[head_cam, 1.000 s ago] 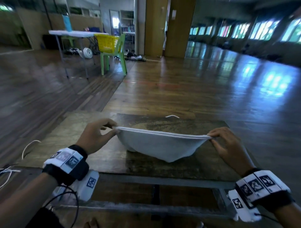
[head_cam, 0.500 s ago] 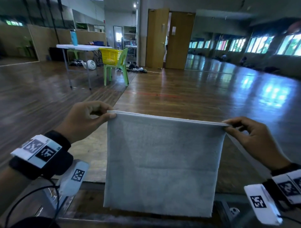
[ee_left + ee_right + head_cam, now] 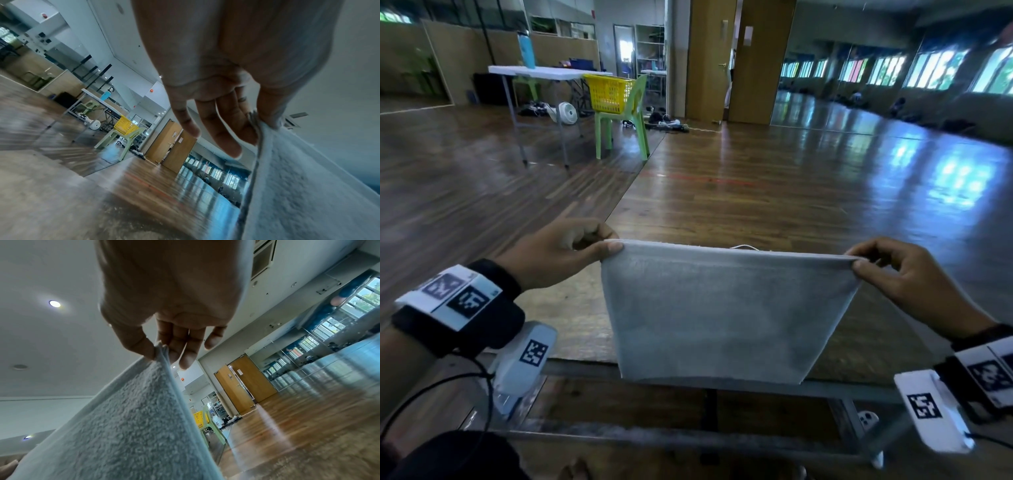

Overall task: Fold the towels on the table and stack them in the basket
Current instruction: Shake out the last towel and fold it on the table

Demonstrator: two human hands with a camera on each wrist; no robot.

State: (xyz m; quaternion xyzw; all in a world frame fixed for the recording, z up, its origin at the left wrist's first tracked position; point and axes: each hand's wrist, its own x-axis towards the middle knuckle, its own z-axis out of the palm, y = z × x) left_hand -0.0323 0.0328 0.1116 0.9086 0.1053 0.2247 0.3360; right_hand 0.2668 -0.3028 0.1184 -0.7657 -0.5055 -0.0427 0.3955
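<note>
Towel (image 3: 726,315): one, grey, doubled over, hanging flat in the air at my 12 o'clock above the near edge of the table (image 3: 571,308). I cannot tell whether its lower hem touches the table.

Left hand (image 3: 558,253), at 10 o'clock: grip clamped on the towel's top left corner, thumb against forefinger. Left wrist view confirms the doubled edge pinched between thumb and fingers (image 3: 230,129); the other fingers lie loose alongside.

Right hand (image 3: 907,277), at 2 o'clock: grip likewise clamped on the top right corner. Right wrist view shows the corner nipped between thumb and fingers (image 3: 180,344). The top edge runs taut between the two hands.

Step in hand, as I judge it: mid-fold. The towel looks halved once and is held up to square its edges. Next move, I reckon, calls for laying it down on the table or bringing the two corners together for another fold, keeping both layers pinched so they do not slip apart.

Further out, at 11 o'clock, well apart from the table: one yellow basket (image 3: 610,93) sitting on one green chair (image 3: 625,120), just beside one white folding table (image 3: 541,72) with one blue bottle (image 3: 526,50) on it. If that is the task's basket, stacking means a walk across the floor.

Count: one towel in view, two hands, one basket. No other towels visible from here.
</note>
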